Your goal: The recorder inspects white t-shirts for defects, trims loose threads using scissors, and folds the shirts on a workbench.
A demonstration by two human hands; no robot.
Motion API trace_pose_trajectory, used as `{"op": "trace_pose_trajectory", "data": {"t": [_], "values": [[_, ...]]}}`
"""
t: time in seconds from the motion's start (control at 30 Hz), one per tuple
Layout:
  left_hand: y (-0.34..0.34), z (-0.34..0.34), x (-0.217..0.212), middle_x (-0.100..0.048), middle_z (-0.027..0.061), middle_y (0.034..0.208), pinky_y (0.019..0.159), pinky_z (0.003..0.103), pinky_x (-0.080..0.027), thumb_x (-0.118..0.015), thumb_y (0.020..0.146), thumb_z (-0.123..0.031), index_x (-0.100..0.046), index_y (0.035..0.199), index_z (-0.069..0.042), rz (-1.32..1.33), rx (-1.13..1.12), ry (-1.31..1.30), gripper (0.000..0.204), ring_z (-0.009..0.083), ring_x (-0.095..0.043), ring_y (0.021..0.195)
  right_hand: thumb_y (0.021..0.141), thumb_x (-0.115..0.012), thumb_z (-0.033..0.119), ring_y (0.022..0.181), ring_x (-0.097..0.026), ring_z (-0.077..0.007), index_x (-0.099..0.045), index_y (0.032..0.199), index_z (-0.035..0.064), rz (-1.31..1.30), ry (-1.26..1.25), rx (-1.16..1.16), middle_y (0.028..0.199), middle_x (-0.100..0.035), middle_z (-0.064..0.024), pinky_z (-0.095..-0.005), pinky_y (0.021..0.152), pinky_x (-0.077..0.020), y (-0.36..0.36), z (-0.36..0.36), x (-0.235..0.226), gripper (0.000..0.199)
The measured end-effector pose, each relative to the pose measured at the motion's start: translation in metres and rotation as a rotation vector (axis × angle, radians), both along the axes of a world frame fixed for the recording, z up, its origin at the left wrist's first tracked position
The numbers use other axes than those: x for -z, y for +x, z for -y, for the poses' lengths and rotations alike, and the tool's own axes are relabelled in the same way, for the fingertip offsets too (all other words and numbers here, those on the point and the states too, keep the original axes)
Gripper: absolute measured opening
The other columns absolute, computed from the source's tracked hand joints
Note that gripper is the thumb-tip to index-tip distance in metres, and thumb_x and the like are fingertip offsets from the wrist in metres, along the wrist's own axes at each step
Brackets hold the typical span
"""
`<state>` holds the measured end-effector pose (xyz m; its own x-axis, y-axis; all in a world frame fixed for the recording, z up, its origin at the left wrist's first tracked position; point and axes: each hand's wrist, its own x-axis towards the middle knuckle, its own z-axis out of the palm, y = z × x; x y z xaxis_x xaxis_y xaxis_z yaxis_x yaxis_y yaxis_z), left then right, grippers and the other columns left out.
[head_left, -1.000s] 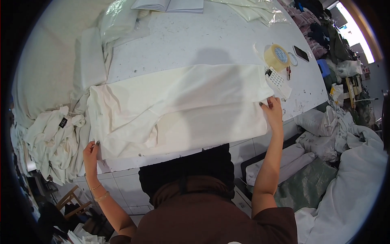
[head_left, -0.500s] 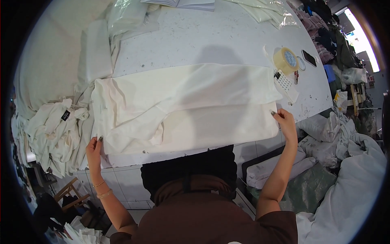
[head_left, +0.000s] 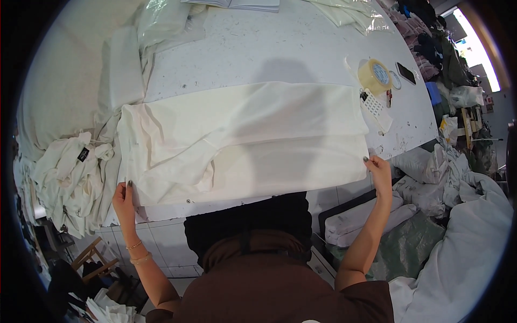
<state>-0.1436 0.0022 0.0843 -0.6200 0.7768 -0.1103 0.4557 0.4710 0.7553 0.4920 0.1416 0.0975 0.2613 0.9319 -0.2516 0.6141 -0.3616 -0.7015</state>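
Note:
A long cream-white garment lies folded lengthwise across the table, with a sleeve-like strip laid slantwise over its left half. Its kind is not plain from this fold. At its near left corner, my left hand pinches the cloth between thumb and fingers. My right hand grips the right end near the front corner, thumb on top of the fabric. Both arms reach wide apart, and the cloth between them lies mostly flat, with creases at the left end.
Crumpled cream garments are heaped left. Beyond the cloth's right end are a tape roll, a white perforated card and a phone. An open book and plastic-wrapped cloth lie at the back. Bags fill the lower right.
My right hand has slid a little toward me along the garment's right edge, still pinching it. My left hand keeps its hold on the near left corner. The whole view has shifted slightly.

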Motion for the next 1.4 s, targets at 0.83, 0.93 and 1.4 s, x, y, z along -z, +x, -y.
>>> {"op": "trace_pose_trajectory", "data": {"t": [0.83, 0.93, 1.4], "values": [[0.019, -0.029, 0.002, -0.052, 0.0052, 0.067, 0.059, 0.025, -0.038, -0.054, 0.089, -0.012, -0.056, 0.088, 0.003, -0.120, 0.002, 0.096, 0.015, 0.0104, -0.042, 0.062, 0.077, -0.065, 0.022, 0.055, -0.041, -0.0116, -0.057, 0.071, 0.0022, -0.044, 0.254, 0.114, 0.056, -0.048, -0.0053, -0.0290, 0.054, -0.0343, 0.018, -0.060, 0.036, 0.023], [0.020, -0.026, 0.008, -0.055, 0.0073, 0.068, 0.060, 0.026, -0.040, -0.055, 0.088, -0.011, -0.056, 0.088, 0.003, -0.248, 0.016, 0.107, 0.014, 0.0124, -0.045, 0.062, 0.078, -0.065, 0.021, 0.054, -0.043, -0.0125, -0.057, 0.072, 0.0034, 0.227, 0.292, 0.108, 0.057, -0.051, -0.0040, -0.0293, 0.054, -0.0345, 0.006, -0.048, 0.038, 0.020], [0.026, -0.019, -0.025, -0.059, 0.0120, 0.072, 0.064, 0.032, -0.045, -0.057, 0.082, -0.007, -0.055, 0.086, 0.001, -0.372, 0.056, -0.305, 0.010, 0.0245, -0.056, 0.065, 0.080, -0.065, 0.019, 0.065, -0.052, -0.0201, -0.060, 0.079, 0.0095, 0.535, 0.585, 0.068, 0.060, -0.052, -0.0004, -0.0310, 0.059, -0.0374, -0.016, -0.043, 0.044, 0.010]]}}
